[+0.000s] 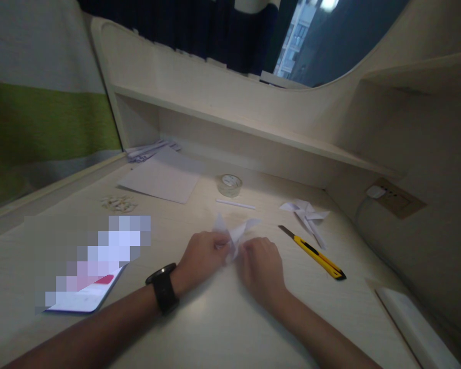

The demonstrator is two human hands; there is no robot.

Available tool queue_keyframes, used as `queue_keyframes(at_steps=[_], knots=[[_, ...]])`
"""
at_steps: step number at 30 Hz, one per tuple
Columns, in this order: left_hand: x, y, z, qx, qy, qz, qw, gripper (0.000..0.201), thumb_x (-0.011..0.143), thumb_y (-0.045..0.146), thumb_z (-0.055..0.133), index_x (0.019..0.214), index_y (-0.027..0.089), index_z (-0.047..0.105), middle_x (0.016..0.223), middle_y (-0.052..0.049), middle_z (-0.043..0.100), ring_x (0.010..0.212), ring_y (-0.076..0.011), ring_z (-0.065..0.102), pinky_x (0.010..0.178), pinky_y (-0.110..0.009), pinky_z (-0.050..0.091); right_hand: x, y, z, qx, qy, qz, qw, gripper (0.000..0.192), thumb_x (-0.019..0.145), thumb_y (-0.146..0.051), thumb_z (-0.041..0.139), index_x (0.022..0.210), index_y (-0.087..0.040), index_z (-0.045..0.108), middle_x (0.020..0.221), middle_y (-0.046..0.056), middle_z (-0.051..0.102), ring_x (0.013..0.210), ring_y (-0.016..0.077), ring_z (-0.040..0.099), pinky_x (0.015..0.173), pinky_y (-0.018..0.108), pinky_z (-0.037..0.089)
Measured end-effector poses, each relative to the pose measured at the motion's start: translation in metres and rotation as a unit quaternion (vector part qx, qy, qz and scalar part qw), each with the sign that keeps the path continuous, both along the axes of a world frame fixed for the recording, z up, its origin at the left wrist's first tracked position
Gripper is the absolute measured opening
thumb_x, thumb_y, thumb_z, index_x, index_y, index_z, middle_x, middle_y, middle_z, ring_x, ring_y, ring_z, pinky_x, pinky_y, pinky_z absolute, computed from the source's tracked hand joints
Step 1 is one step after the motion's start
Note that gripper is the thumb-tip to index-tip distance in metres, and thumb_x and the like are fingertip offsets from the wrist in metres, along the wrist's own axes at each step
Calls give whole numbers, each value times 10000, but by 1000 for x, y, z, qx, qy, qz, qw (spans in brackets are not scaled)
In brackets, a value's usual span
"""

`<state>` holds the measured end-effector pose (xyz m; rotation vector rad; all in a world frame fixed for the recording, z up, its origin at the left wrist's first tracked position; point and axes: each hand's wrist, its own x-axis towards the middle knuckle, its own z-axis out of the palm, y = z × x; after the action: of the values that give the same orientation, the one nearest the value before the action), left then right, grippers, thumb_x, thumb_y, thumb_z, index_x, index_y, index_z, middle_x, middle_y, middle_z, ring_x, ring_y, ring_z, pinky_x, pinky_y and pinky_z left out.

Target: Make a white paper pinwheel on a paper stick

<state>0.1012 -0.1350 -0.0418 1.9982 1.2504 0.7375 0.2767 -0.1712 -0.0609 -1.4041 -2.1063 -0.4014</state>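
the folded paper piece [236, 233] lies on the desk [223, 318] near its centre, directly in front of the person, pinched between both hands. it is white, with pointed flaps that stand up and out toward the far side. judged from its look, it is very light, thin and soft: it will bend under any side load, crease for good where pressed, and tear at the fold lines if pulled. it offers little slip against dry skin. hold it at the folded, layered core, not at the free tips, and keep it backed by the desk surface.

the left hand [202, 253] is closed on the left part of the paper, fingertips drawn together on it; a dark wristwatch [163, 288] sits on that wrist. the right hand [262, 266] is curled knuckles-up against the right part, fingers tucked under; contact is plain, but how firmly it grips cannot be told from this view.

just right of the hands lies a yellow utility knife [317, 253], blade end toward the far side. beyond it rests a finished paper pinwheel [306, 212]. farther back are a thin white stick [235, 204], a roll of clear tape [229, 184] and a flat paper sheet [161, 177]. small paper scraps [119, 204] lie at the left. a phone [86, 297] lies near the left forearm.
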Motion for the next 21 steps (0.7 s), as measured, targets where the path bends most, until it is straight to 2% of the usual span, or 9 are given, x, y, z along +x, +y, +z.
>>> queue_keyframes(at_steps=[6,13,17,21], knots=[[3,-5,0,10,-4,0,1000,282,816,244,460,696,203,711,611,18,683,607,-147,643,576,-217,411,-3,-1,-2,51,-62,-10,997,151,903,-188,450,796,-178,556,729,66,577,731,217,467,662,357,303],[8,-11,-2,-1,-41,4,999,286,852,254,447,743,194,704,613,16,686,575,-138,646,569,-220,429,-6,-1,0,70,-68,-14,995,153,905,-179,459,795,-178,564,722,69,591,727,218,473,654,359,298],[10,-16,2,65,-19,15,998,247,863,285,476,864,221,714,734,-2,724,643,-159,654,613,-243,446,-2,-1,2,56,-40,-7,998,140,913,-192,449,836,-172,564,767,72,609,746,215,490,670,353,320],[3,-19,10,182,5,80,980,225,828,337,548,934,225,711,768,-17,726,565,-152,603,619,-270,445,2,2,3,31,30,-5,999,122,916,-195,452,844,-178,550,792,63,614,761,201,515,684,334,349]])
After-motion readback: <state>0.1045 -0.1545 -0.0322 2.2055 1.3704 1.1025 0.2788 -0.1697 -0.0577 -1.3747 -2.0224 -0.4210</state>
